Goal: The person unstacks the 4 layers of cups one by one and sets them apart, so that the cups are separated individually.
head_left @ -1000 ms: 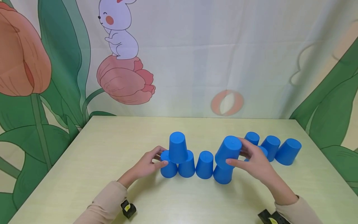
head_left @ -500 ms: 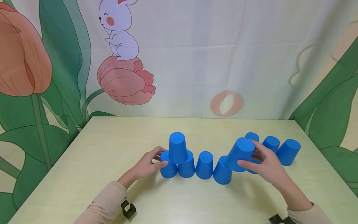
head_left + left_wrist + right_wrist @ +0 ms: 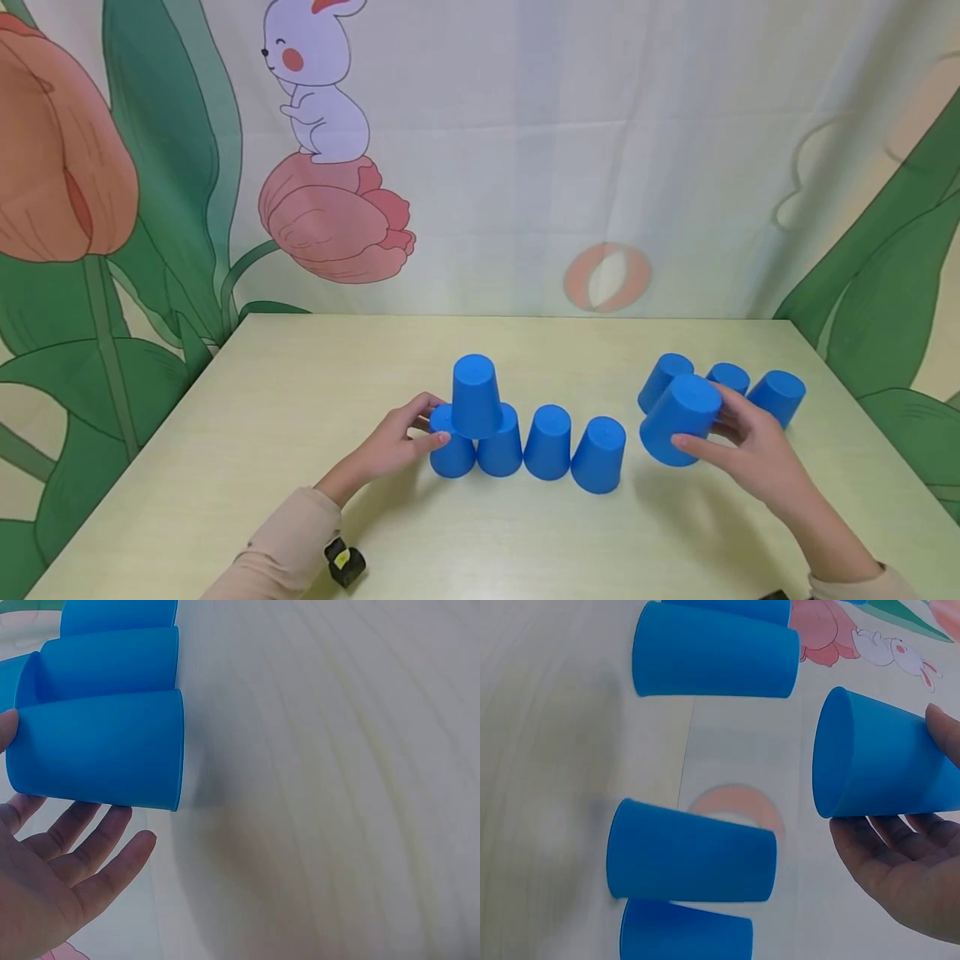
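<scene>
Toward the right of the table, the right hand held a raised cup, blue like all the others, clamped between thumb and fingers. It was upside down and tilted, its open rim off the tabletop. Beyond it, at the far right, stood a back-left cup, a middle cup and a back-right cup, all partly hidden behind the raised cup or the hand.

Farther left, the left hand pinched the leftmost cup of a row of four, thumb on the near side and fingers behind. Just right of it came the second cup, the third cup and the fourth cup, all mouth down. An upper cup rested upside down across the leftmost and second ones. At the far edge hung a backdrop printed with a rabbit and flowers.
</scene>
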Demonstrator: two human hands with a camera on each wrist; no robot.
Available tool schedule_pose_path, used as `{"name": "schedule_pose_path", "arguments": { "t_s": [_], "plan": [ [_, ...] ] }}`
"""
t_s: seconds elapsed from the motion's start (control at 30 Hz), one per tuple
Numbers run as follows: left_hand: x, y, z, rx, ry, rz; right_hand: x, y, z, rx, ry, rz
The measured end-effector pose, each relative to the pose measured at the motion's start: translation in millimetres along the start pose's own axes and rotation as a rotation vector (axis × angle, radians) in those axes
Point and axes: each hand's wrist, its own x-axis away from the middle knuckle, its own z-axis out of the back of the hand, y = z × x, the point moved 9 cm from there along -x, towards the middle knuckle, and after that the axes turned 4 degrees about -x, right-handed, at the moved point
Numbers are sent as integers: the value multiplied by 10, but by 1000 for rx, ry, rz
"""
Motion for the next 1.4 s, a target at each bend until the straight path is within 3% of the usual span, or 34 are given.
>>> {"name": "schedule_pose_path", "arguments": {
  "t_s": [0.47, 0.9, 1.2, 1.4],
  "plan": [
    [17, 18, -4, 27, 1, -14, 36, 313, 299, 76, 13, -82],
    [-2, -23, -7, 10, 10, 13, 16, 543, 601, 112, 83, -79],
    [10, 11, 9, 7, 10, 12, 27, 646, 694, 129, 134, -109],
    [-2, 7, 0, 3, 4, -5, 18, 747, 669, 130, 97, -123]
  ]
}}
